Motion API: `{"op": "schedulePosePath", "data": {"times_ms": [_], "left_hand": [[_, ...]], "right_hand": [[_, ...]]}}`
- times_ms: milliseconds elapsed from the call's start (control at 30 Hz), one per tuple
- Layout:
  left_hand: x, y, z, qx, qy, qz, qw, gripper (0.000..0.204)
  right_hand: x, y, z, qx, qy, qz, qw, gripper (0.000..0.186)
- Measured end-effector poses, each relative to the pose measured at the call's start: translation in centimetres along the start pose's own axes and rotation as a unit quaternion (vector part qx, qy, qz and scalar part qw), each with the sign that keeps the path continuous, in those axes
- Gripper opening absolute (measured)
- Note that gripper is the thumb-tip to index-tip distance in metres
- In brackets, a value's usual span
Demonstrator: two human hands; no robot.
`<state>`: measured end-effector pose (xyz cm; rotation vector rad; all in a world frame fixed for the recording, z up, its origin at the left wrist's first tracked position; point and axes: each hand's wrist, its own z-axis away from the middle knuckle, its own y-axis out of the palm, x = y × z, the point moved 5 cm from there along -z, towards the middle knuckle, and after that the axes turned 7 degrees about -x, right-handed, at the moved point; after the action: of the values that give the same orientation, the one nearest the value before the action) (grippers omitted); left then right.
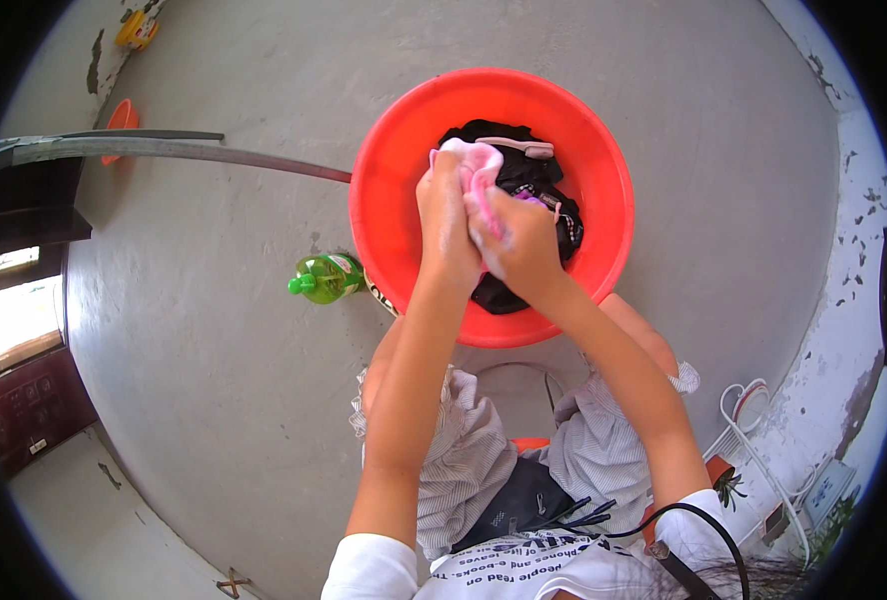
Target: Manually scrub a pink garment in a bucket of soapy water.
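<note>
I hold a soapy pink cloth (476, 160) over a red plastic basin (384, 180) at the top middle. My left hand (447, 225) grips it with fingers closed, and my right hand (519, 240) is closed on it too, right beside the left, with foam on both. Dark wet clothes (499, 295) lie in the basin beneath my hands, with a pale pink brush (529, 149) on them. A green bottle (324, 280) stands on the floor just left of the basin.
Metal bars (179, 147) reach from the left toward the basin, near a small orange bowl (122, 125). A yellow object (136, 30) is by the upper-left wall. My knees flank the basin's near side. Cables and a potted plant (726, 485) are at the lower right.
</note>
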<state>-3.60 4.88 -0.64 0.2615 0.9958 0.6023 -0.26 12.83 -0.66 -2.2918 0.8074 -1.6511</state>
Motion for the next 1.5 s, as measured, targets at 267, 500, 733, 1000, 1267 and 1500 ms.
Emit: {"op": "schedulePosePath", "data": {"times_ms": [267,500,733,1000,1267,1500], "left_hand": [[0.7,0.1,0.5,0.021,-0.007,-0.084,0.996,0.031],[1.9,0.9,0.7,-0.010,-0.021,-0.062,0.998,0.024],[-0.1,0.4,0.1,0.034,0.004,-0.013,0.999,0.017],[0.3,1.0,1.1,-0.028,-0.026,-0.039,0.999,0.018],[2.4,1.4,0.9,0.009,-0.028,-0.049,0.998,0.024],[-0.1,-0.3,-0.5,0.032,0.020,-0.012,0.999,0.018]], "right_hand": [[-0.5,-0.4,-0.7,-0.012,0.053,-0.026,0.998,0.018],[-3.7,-0.8,-1.9,-0.041,0.165,-0.077,0.982,0.027],[0.0,-0.5,-0.3,-0.006,0.064,-0.017,0.998,0.020],[-1.1,-0.3,-1.0,0.000,0.085,-0.034,0.996,0.021],[-4.4,-1.1,-1.9,-0.090,0.164,-0.108,0.976,0.025],[0.7,0.1,0.3,0.006,-0.035,0.039,0.999,0.019]]}}
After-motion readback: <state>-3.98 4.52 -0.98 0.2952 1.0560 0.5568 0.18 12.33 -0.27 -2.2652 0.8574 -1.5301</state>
